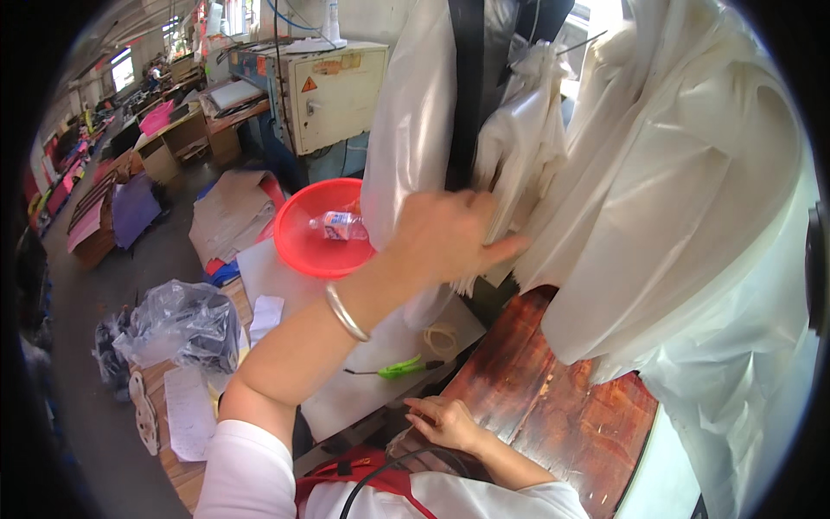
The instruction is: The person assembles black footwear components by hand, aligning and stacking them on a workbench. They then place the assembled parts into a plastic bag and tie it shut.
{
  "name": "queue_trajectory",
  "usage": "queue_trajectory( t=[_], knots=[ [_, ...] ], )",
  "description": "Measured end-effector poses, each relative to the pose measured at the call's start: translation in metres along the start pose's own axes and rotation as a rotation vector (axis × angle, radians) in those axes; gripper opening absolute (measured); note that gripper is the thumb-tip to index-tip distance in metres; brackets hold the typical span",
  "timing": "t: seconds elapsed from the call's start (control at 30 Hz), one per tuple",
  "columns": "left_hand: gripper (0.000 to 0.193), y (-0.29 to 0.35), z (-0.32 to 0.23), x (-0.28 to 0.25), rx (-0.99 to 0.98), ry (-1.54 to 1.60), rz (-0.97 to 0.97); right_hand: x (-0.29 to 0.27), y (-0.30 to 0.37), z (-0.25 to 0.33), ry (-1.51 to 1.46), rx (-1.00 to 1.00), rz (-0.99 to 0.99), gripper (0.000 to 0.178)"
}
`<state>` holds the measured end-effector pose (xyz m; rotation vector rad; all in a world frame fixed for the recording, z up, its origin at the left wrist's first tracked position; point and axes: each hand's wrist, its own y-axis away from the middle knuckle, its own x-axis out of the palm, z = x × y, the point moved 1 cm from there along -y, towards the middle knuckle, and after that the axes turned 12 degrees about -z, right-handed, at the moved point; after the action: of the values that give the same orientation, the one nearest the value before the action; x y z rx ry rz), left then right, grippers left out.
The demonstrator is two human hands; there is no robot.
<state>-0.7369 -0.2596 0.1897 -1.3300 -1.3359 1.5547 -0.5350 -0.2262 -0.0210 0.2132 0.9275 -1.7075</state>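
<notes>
My left hand, slightly blurred and with a silver bangle on its wrist, is raised at a hanging bunch of whitish plastic bags. Its thumb sticks out to the right, apart from the curled fingers, and bag edges show between them; whether it touches them is unclear. Lower down, my right hand is by the near left edge of a reddish-brown wooden board, fingers loosely apart with nothing visible in them. Between the hands, a green-handled tool with a thin dark shaft lies on a pale work surface.
A red basin with a clear plastic bottle stands beyond my left forearm. Large plastic sheets hang over the board at right. Crumpled clear plastic and paper lie at left. A cream metal cabinet stands behind.
</notes>
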Motion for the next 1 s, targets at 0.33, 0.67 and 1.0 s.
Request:
queue_trajectory(
  t=[0.33, 0.67, 1.0],
  knots=[
    [0.018, 0.053, 0.009, -0.015, -0.064, -0.037, 0.018, 0.025, 0.01, 0.013, -0.093, -0.023, -0.005, 0.023],
    [0.025, 0.166, 0.058, -0.028, -0.48, -0.08, 0.328, 0.059, 0.007, 0.05, -0.085, -0.008, 0.048, 0.024],
    [0.015, 0.246, 0.046, -0.029, -0.341, 0.137, 0.189, 0.06, 0.046, 0.07, -0.095, 0.192, -0.076, 0.025]
  ],
)
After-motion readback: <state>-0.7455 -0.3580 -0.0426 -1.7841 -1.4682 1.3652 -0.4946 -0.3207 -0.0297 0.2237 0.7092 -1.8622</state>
